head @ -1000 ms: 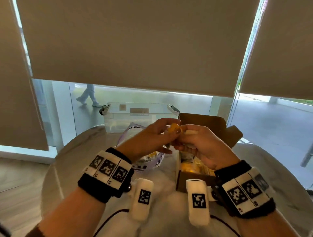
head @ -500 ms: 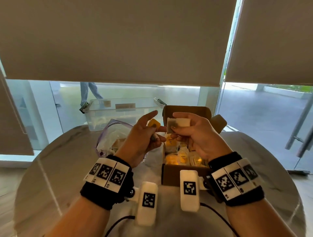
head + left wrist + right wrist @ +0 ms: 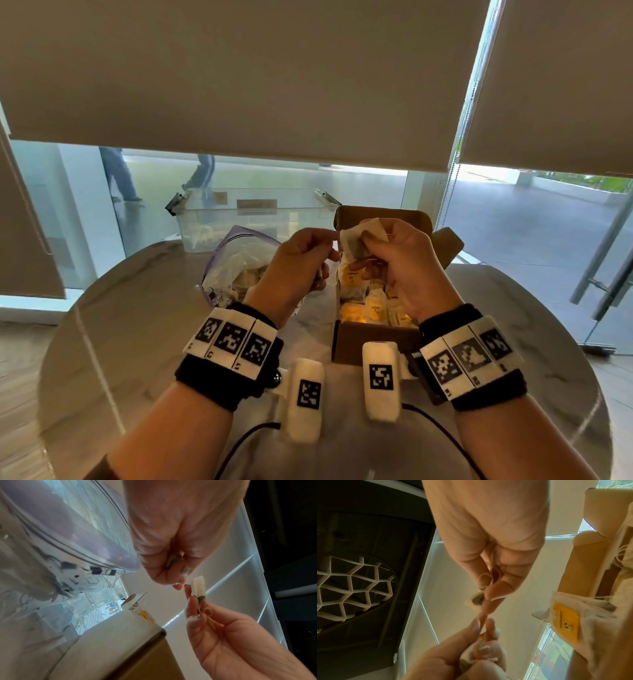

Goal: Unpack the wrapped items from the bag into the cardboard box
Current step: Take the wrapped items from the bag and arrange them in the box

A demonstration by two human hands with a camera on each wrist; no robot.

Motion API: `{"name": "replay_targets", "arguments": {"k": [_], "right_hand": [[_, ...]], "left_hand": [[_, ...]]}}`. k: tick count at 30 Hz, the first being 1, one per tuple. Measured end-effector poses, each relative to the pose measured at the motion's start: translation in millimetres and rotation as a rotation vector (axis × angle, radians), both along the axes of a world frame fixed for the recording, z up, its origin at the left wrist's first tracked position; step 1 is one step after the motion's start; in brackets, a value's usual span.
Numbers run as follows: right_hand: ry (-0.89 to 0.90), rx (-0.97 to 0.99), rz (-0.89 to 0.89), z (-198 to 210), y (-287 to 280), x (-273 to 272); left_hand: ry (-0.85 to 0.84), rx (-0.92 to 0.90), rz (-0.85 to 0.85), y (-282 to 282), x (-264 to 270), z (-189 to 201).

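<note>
From the head view, my right hand point(image 3: 404, 270) is raised above the far end of the cardboard box point(image 3: 370, 339), thumb and fingers pinching a tea bag point(image 3: 356, 236) of pale paper with dark contents. My left hand point(image 3: 298, 263) sits just beside it, between the box and the plastic bag point(image 3: 236, 263), its fingers curled and its fingertips drawn together near the tea bag's left edge. That view does not settle what the left hand grips. The left wrist view adds that the left fingers curl round a crumpled clear wrapper point(image 3: 175, 561), while the tea bag stands upright in the right fingertips with a thin looped string point(image 3: 207, 612) trailing down against the right palm. The right wrist view shows the tea bag edge-on in my right pinch, and a small yellow piece caught between the left fingertips, too small to identify; I cannot tell whether the string links the two hands. The same view shows packed tea bags in the box at close range, one carrying a yellow tag point(image 3: 565, 623); the head view shows several such tags among them. The open plastic bag lies on the round table point(image 3: 137, 342), holding more pale wrapped items. A clear plastic tub point(image 3: 253, 219) stands behind it, against the window
</note>
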State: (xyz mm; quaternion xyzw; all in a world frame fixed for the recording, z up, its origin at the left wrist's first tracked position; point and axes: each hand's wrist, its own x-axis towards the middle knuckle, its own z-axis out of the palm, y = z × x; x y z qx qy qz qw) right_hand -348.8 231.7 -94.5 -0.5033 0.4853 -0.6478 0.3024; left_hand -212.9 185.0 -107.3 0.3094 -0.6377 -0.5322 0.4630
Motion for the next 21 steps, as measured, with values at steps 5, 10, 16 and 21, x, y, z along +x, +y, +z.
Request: {"name": "replay_targets", "arguments": {"k": [5, 10, 16, 21], "right_hand": [[0.108, -0.008, 0.017, 1.8, 1.4, -4.4], [0.1, -0.032, 0.081, -2.0, -3.8, -3.2], [0.188, -0.03, 0.071, -3.5, -9.3, -0.3], [0.171, 0.025, 0.028, -3.3, -9.0, -2.5]], "left_hand": [[-0.027, -0.037, -0.029, -2.1, 3.2, -2.9], [-0.075, -0.021, -0.064, -2.7, 0.7, -4.9], [-0.146, -0.021, -0.149, 3.7, -0.2, -3.3], [-0.181, -0.076, -0.102, 1.1, 0.1, -5.3]]}}
